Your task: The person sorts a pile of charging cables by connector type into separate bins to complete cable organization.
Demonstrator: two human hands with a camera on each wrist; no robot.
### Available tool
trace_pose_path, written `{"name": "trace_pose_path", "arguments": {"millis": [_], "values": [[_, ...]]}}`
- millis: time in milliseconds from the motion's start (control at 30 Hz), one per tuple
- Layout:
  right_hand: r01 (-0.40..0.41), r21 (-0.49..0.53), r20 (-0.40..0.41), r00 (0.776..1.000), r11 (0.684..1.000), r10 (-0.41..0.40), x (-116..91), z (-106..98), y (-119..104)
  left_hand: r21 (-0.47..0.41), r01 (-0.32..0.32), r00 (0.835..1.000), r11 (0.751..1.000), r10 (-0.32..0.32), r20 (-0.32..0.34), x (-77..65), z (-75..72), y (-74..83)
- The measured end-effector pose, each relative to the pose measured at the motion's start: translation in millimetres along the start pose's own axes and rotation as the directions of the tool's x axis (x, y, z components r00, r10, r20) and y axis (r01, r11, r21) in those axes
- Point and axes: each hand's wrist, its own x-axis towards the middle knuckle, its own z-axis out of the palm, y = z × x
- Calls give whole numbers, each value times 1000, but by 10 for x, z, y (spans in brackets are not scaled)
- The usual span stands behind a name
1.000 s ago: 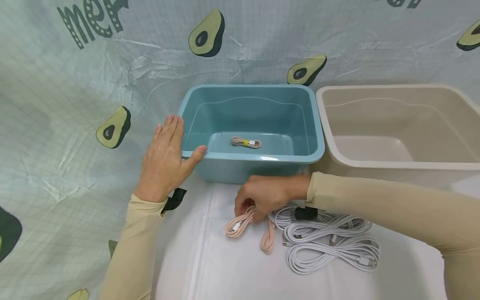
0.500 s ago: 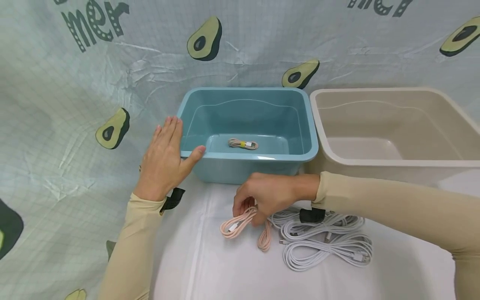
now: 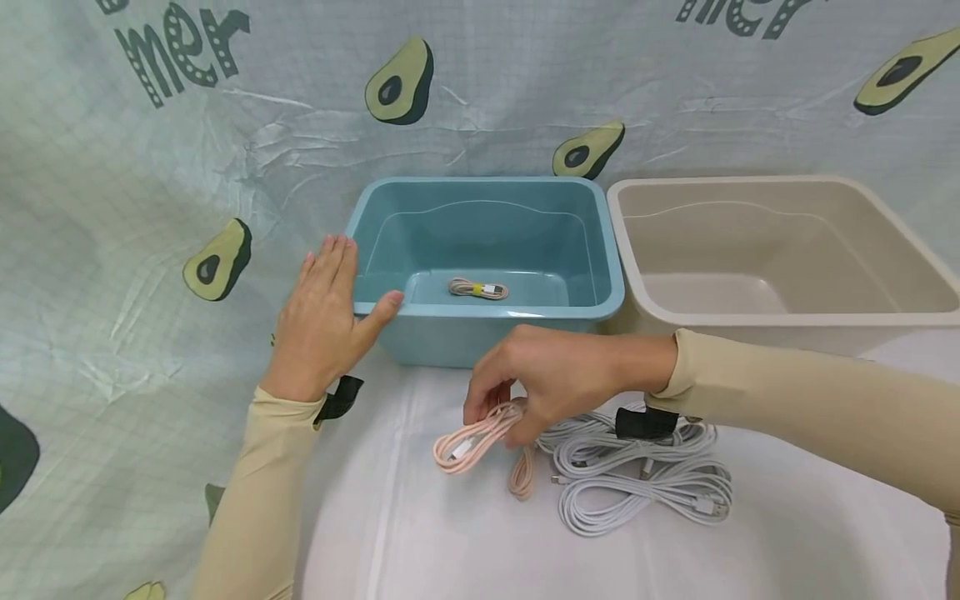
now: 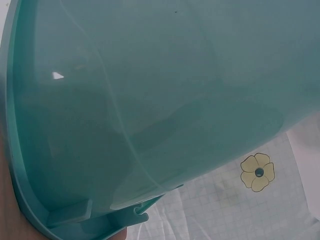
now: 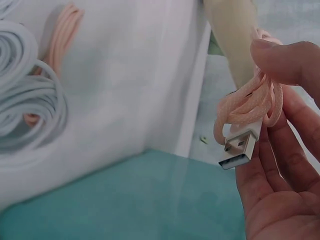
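Observation:
My right hand (image 3: 555, 375) pinches a coiled pink USB cable (image 3: 468, 443) between thumb and fingers, above the table in front of the teal bin. In the right wrist view the held cable (image 5: 250, 102) shows its metal USB plug hanging from the bundle. My left hand (image 3: 318, 321) rests with straight fingers on the left rim of the teal bin (image 3: 487, 312), thumb over the front corner. Inside that bin lies a coiled pinkish cable (image 3: 477, 289) with a yellow tie. Another pink cable (image 3: 522, 475) lies on the table below my right hand, partly hidden.
Several coiled white cables (image 3: 645, 496) lie piled on the white tablecloth (image 3: 465, 542), right of the pink one. A beige bin (image 3: 795, 320) stands against the teal bin's right side. Behind both hangs a sheet (image 3: 495, 75) printed with avocados.
My right hand has lifted the pink cable slightly off the table, away from the other pink one. The left hand stays at the bin's rim. The head view has shifted a little.

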Motion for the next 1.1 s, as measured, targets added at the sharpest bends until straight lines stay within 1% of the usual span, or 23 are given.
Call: {"name": "trace_pose_path", "arguments": {"millis": [200, 533, 767, 933, 1100], "values": [[2, -20, -40, 999, 1000, -2, -74, -131, -93, -5, 12, 1000, 1000, -12, 10, -6, -10, 1], [43, 25, -110, 993, 999, -40, -200, -405, -180, -4, 23, 1000, 1000, -23, 17, -16, -21, 0], [23, 35, -176, 984, 999, -16, -263, -568, -153, 4, 19, 1000, 1000, -19, 10, -18, -11, 8], [9, 42, -208, 978, 999, -1, -292, -654, -153, 2, 16, 1000, 1000, -16, 2, -16, -4, 14], [-4, 36, -252, 968, 999, 13, -323, -748, -136, -3, 11, 1000, 1000, -11, 0, -14, -7, 21]]}}
